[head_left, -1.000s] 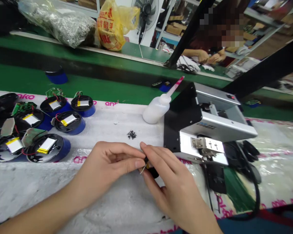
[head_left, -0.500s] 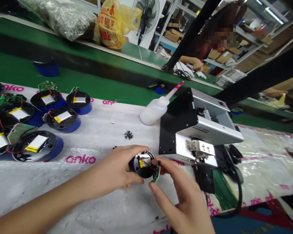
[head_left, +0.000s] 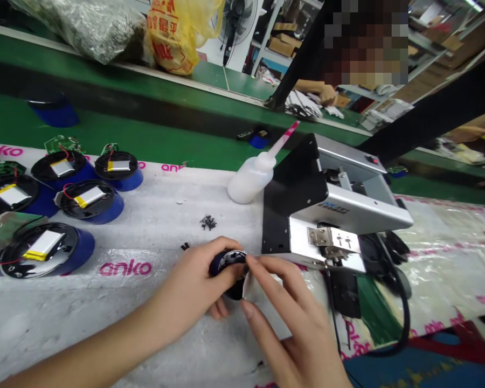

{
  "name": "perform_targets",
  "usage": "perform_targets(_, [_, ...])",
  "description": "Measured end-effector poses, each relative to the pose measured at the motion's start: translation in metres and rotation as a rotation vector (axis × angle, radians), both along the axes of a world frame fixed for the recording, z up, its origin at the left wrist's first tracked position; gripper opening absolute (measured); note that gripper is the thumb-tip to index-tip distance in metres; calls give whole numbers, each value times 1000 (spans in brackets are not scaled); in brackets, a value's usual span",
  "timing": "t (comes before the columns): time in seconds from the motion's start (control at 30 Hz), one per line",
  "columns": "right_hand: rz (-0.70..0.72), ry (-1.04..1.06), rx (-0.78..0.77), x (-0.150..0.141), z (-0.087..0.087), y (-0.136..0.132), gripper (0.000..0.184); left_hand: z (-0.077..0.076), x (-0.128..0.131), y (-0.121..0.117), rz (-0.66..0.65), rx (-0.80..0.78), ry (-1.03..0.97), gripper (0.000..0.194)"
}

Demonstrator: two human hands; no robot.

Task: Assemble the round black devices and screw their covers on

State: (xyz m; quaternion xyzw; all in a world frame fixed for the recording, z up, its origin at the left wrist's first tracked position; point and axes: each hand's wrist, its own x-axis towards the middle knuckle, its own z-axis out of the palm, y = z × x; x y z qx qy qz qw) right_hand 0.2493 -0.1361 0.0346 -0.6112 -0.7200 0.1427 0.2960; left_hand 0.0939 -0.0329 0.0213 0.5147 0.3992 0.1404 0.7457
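Note:
My left hand (head_left: 194, 285) is wrapped round a small round blue and black housing (head_left: 228, 264) held just above the white foam sheet (head_left: 105, 318). My right hand (head_left: 283, 318) pinches a pale flat piece (head_left: 253, 288) at the housing's right edge, fingers pressed on it. Both hands meet in front of the silver and black machine (head_left: 335, 215). A little pile of black screws (head_left: 207, 221) lies just beyond my left hand.
Several round blue housings with batteries and red wires (head_left: 89, 199) sit at the left. A white squeeze bottle (head_left: 250, 180) leans by the machine. Black cables (head_left: 392, 264) trail right of it. A green conveyor (head_left: 153, 140) runs behind; another person works across it.
The housing's open side with wires and a small board showed half a second ago; now it is turned and a pale flat piece lies against it under my right fingers.

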Motion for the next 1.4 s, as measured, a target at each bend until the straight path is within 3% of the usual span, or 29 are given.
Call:
perform_targets(0.17, [132,-146,91,6,2,14,44,-5,-5,1,-9,-24,-76,23])
perform_targets(0.37, [180,-150,151,12,2,24,29,-18,-22,12,-84,-304,-321,56])
perform_targets(0.67, [211,-228,146,8,7,29,28,-18,-22,11,-59,-324,-304,63])
perform_targets(0.97, [-12,353,9,11,-11,15,39,-24,-22,13,-82,-352,-322,58])
perform_targets(1.07, [-105,505,13,6,-13,13,34,-19,-21,11,-53,-300,-269,51])
perform_targets(1.17, [-118,534,31,0,-12,13,32,-6,-23,7,7,-79,-117,44])
perform_targets(1.3, [-94,394,133,-14,-11,16,34,12,-30,0,186,337,-7,32])
perform_targets(1.4, [-106,179,250,-31,-5,21,33,18,-34,0,241,316,-85,32])
